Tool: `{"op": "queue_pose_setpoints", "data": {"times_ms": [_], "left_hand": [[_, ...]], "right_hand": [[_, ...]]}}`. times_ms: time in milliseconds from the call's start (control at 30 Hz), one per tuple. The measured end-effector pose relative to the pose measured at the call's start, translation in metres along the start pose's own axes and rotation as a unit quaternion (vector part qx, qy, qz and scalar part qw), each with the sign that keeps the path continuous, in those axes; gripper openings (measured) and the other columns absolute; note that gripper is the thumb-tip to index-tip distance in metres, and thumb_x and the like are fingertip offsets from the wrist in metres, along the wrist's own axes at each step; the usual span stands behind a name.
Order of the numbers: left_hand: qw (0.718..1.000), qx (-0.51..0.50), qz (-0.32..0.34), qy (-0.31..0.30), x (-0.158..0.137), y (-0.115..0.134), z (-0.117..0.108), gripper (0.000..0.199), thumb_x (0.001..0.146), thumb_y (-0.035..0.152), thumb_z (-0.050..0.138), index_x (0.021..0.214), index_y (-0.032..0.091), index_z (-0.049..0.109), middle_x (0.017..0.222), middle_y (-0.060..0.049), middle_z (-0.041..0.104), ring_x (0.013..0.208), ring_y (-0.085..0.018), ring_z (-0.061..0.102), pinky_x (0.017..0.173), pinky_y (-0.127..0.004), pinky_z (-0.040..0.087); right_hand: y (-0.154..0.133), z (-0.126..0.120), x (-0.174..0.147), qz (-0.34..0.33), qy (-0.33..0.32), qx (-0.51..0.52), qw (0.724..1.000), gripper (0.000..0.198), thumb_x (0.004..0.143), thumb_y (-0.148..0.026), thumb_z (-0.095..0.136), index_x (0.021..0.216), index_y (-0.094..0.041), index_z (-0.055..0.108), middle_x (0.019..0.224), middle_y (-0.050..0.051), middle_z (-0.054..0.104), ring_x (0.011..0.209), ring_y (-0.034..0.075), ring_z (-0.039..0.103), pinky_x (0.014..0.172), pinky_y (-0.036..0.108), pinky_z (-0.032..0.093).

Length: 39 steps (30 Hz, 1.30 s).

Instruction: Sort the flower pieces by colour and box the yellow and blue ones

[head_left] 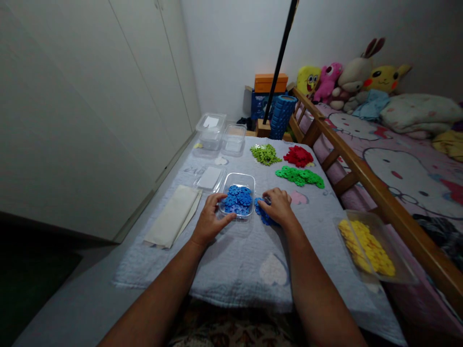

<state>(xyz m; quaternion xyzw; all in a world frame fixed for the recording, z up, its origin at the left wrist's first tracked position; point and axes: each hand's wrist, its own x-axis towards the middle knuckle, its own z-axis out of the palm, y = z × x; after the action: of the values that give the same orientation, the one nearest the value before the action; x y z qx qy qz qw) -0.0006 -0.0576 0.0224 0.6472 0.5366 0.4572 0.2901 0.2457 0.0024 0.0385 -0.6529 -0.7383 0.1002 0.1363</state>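
Note:
A clear plastic container (237,177) stands on the cloth-covered table with blue snowflake building discs (238,198) inside it. My left hand (211,219) steadies it, fingers at the left rim and thumb along the near rim. Just right of the container lies a small pile of more blue discs (265,219). My right hand (278,207) is over this pile with curled fingers closed on some of the discs; how many is hidden under the hand.
Piles of lime discs (265,154), red discs (298,156) and green discs (300,177) lie at the back right. A box of yellow discs (369,248) is at the right edge. A lidded container (210,130), a clear lid (211,178) and folded cloth (173,217) are on the left.

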Motion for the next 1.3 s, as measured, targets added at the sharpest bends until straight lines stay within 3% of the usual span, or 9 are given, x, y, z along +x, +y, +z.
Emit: {"op": "queue_pose_setpoints", "data": {"times_ms": [200, 367, 500, 667, 967, 1133, 1300], "left_hand": [[1.0, -0.002, 0.004, 0.003, 0.0, 0.001, 0.0, 0.051, 0.077, 0.037, 0.077, 0.121, 0.024, 0.056, 0.127, -0.008, 0.055, 0.115, -0.025, 0.057, 0.092, -0.037, 0.051], [1.0, -0.001, 0.005, 0.001, 0.0, 0.001, 0.0, 0.051, 0.078, 0.037, 0.076, 0.122, 0.024, 0.056, 0.127, -0.008, 0.054, 0.115, -0.024, 0.056, 0.092, -0.037, 0.05], [1.0, -0.001, 0.009, -0.002, 0.0, 0.0, -0.001, 0.05, 0.078, 0.037, 0.076, 0.122, 0.024, 0.056, 0.126, -0.008, 0.055, 0.115, -0.024, 0.056, 0.092, -0.036, 0.05], [1.0, -0.004, 0.015, -0.002, -0.001, 0.001, -0.001, 0.045, 0.082, 0.038, 0.072, 0.122, 0.024, 0.056, 0.126, -0.008, 0.055, 0.114, -0.023, 0.057, 0.092, -0.036, 0.05], [1.0, -0.001, 0.023, -0.002, -0.001, 0.001, -0.001, 0.044, 0.083, 0.038, 0.07, 0.123, 0.024, 0.055, 0.126, -0.008, 0.055, 0.116, -0.023, 0.056, 0.092, -0.036, 0.051], [1.0, -0.002, 0.023, -0.001, -0.001, 0.001, -0.001, 0.044, 0.083, 0.038, 0.07, 0.123, 0.025, 0.055, 0.127, -0.008, 0.055, 0.117, -0.024, 0.056, 0.092, -0.036, 0.051], [1.0, -0.001, 0.022, -0.001, -0.001, 0.002, -0.001, 0.045, 0.083, 0.038, 0.07, 0.123, 0.024, 0.055, 0.126, -0.008, 0.055, 0.116, -0.024, 0.056, 0.092, -0.036, 0.051]], "right_hand": [[-0.005, 0.006, -0.002, -0.024, 0.001, 0.0, 1.0, 0.025, 0.084, -0.039, 0.066, 0.103, -0.023, 0.069, 0.11, 0.009, 0.064, 0.107, 0.028, 0.051, 0.091, 0.039, 0.034], [-0.004, 0.002, 0.0, -0.004, 0.019, 0.066, 0.998, 0.013, 0.087, -0.03, 0.059, 0.091, -0.023, 0.069, 0.102, 0.006, 0.066, 0.102, 0.025, 0.053, 0.09, 0.037, 0.035], [-0.005, -0.006, 0.002, 0.001, 0.083, 0.162, 0.983, 0.014, 0.088, -0.028, 0.055, 0.083, -0.022, 0.067, 0.093, 0.005, 0.067, 0.096, 0.022, 0.057, 0.09, 0.035, 0.038], [-0.02, -0.016, -0.004, -0.051, 0.173, 0.208, 0.961, 0.016, 0.091, -0.03, 0.053, 0.086, -0.022, 0.066, 0.089, 0.005, 0.067, 0.095, 0.022, 0.058, 0.094, 0.036, 0.039], [-0.045, -0.009, -0.017, -0.133, 0.11, 0.17, 0.97, 0.013, 0.088, -0.028, 0.061, 0.085, -0.026, 0.074, 0.122, 0.005, 0.064, 0.123, 0.025, 0.047, 0.11, 0.043, 0.028], [-0.047, -0.005, -0.017, -0.145, 0.072, 0.14, 0.977, 0.014, 0.087, -0.028, 0.062, 0.085, -0.027, 0.076, 0.135, 0.005, 0.059, 0.134, 0.03, 0.037, 0.115, 0.05, 0.021], [-0.043, -0.004, -0.016, -0.131, 0.085, 0.146, 0.977, 0.019, 0.089, -0.028, 0.059, 0.097, -0.028, 0.076, 0.14, 0.006, 0.056, 0.136, 0.029, 0.037, 0.115, 0.048, 0.024]]}}
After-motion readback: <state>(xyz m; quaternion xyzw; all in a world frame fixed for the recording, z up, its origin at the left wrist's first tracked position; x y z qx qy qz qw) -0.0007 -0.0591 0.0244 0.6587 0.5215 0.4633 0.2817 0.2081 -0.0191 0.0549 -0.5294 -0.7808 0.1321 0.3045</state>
